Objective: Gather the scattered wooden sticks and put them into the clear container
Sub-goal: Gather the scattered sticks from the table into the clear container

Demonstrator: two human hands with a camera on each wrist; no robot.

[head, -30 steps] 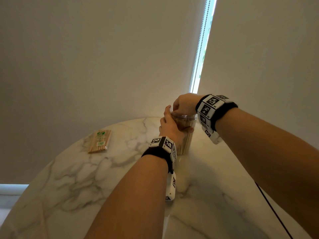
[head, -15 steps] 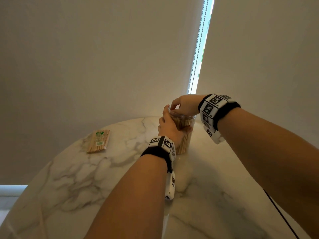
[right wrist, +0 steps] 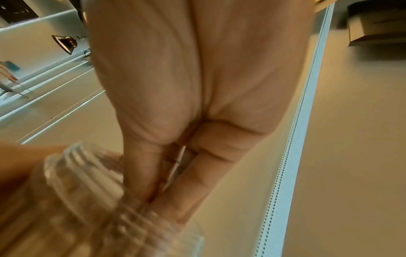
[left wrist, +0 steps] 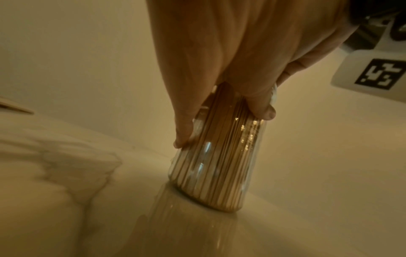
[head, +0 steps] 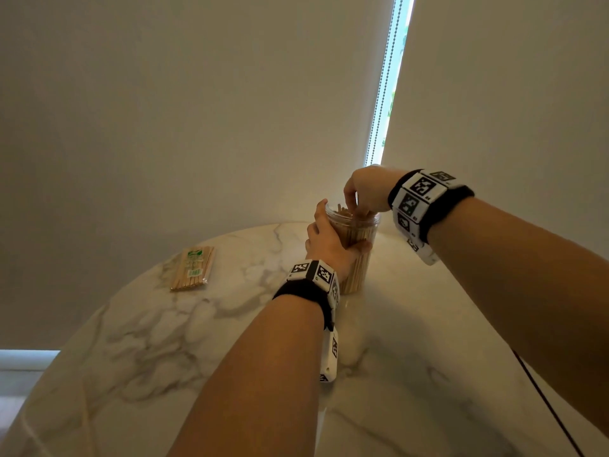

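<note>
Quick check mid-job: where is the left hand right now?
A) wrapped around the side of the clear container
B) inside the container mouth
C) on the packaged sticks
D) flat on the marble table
A: the left hand grips the wall of the upright clear container, thumb and fingers on opposite sides.

Both bare forearms reach forward, each with a black wrist band carrying white marker blocks. The left hand (head: 329, 240) is curled around the side of the clear container (head: 357, 258), thumb on one side and fingers (left wrist: 262, 107) on the other. The right hand (head: 364, 189) hangs above its mouth, fingers (right wrist: 197, 175) pointing down inside it.
</note>
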